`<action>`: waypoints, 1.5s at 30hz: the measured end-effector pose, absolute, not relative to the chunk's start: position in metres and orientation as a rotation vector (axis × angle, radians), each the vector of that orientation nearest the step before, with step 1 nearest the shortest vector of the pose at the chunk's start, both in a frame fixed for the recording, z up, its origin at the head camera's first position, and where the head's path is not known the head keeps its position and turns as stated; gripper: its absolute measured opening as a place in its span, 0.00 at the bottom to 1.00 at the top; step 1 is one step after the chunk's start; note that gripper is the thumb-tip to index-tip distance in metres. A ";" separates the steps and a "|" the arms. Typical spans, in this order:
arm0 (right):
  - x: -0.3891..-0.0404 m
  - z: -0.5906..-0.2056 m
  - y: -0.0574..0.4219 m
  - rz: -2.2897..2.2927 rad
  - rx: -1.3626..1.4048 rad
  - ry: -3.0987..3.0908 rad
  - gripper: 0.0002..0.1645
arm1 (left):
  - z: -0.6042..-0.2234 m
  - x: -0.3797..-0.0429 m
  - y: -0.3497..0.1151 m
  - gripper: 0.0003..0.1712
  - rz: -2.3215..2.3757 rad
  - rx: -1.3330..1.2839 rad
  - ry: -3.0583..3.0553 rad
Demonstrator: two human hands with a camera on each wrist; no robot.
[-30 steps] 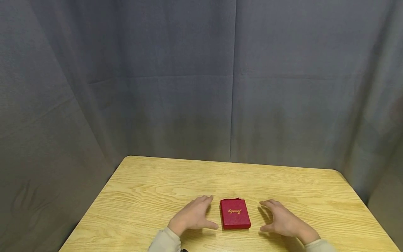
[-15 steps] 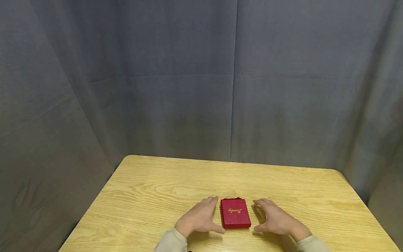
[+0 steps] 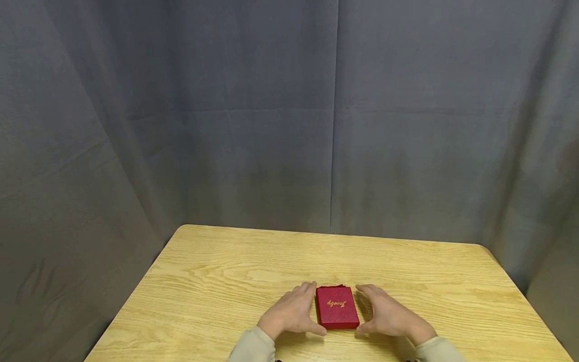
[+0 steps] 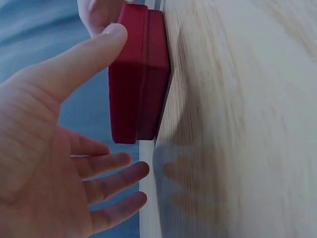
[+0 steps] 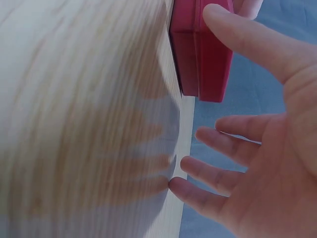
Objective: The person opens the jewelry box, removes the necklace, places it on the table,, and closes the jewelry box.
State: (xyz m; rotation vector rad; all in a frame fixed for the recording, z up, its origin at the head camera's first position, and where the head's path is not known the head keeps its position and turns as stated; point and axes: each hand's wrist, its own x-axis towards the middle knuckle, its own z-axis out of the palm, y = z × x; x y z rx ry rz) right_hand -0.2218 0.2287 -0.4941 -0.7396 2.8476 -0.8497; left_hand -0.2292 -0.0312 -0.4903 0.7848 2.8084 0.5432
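Note:
A small red jewelry box (image 3: pixel 337 312) lies flat on the wooden table, its lid on, with gold "Jewelry" lettering that reads upside down in the head view. My left hand (image 3: pixel 294 310) is at the box's left side, fingers extended and thumb spread near the front corner. On the opposite side my right hand (image 3: pixel 384 312) mirrors it, thumb near the front right corner. Both wrist views show the box (image 4: pixel 131 79) with a lid seam along its side and the fingers apart from it. Whether either thumb touches the box I cannot tell.
The light wooden table (image 3: pixel 217 261) extends beyond and to both sides of the box. A grey curtain (image 3: pixel 253 151) hangs behind the table's far edge and along its sides. A bit of dark ribbon or tab (image 3: pixel 333 286) shows at the box's far edge.
Both hands have moved inward from either side, narrowing the gaps to the jewelry box. The box stays where it was.

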 end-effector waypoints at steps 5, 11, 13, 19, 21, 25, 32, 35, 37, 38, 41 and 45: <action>-0.223 -0.496 0.223 -0.862 -0.733 2.836 0.60 | -0.493 -0.230 -0.028 0.63 0.540 0.808 2.830; -0.225 -0.498 0.220 -0.874 -0.739 2.806 0.61 | -0.495 -0.233 -0.025 0.61 0.560 0.829 2.824; -0.225 -0.498 0.220 -0.880 -0.760 2.794 0.61 | -0.496 -0.234 -0.024 0.60 0.574 0.841 2.815; -0.225 -0.497 0.216 -0.898 -0.774 2.777 0.60 | -0.496 -0.235 -0.025 0.56 0.603 0.882 2.795; -0.225 -0.496 0.215 -0.896 -0.765 2.781 0.60 | -0.495 -0.236 -0.025 0.56 0.600 0.890 2.793; -0.227 -0.495 0.214 -0.875 -0.766 2.792 0.59 | -0.495 -0.238 -0.025 0.55 0.604 0.893 2.779; -0.229 -0.493 0.211 -0.834 -0.780 2.806 0.59 | -0.494 -0.242 -0.024 0.53 0.622 0.914 2.757; -0.229 -0.494 0.211 -0.818 -0.786 2.813 0.59 | -0.495 -0.242 -0.024 0.53 0.616 0.908 2.763; -0.229 -0.496 0.211 -0.822 -0.782 2.811 0.58 | -0.495 -0.242 -0.023 0.54 0.607 0.895 2.760; -0.229 -0.497 0.211 -0.827 -0.778 2.810 0.58 | -0.495 -0.241 -0.023 0.54 0.598 0.887 2.762; -0.228 -0.498 0.210 -0.838 -0.768 2.805 0.57 | -0.495 -0.239 -0.022 0.56 0.563 0.877 2.767; -0.226 -0.499 0.207 -0.823 -0.777 2.812 0.59 | -0.496 -0.237 -0.020 0.59 0.533 0.869 2.764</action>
